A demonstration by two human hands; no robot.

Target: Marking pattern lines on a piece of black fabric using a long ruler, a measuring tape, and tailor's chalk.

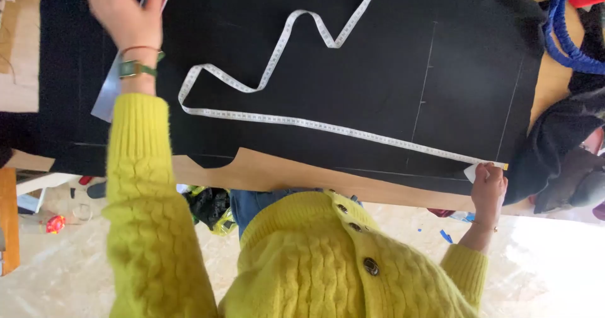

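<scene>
Head view: black fabric (pixel 353 72) is spread over a tan counter (pixel 296 176). A white measuring tape (pixel 302 124) lies on the fabric, looping at its upper part and running straight along the fabric's lower edge. The tape's end is pinned by the right hand (pixel 488 182), closed on it together with a small pale chalk piece (pixel 471 172) at the fabric's lower right corner. The left hand (pixel 123 12), at the fabric's upper left, rests half-closed on a grey ruler (pixel 107 94); its exact grip cannot be told. Judged good practice: the tape should be drawn taut and flat against the faint chalk lines (pixel 423 97) before any mark is taken.
</scene>
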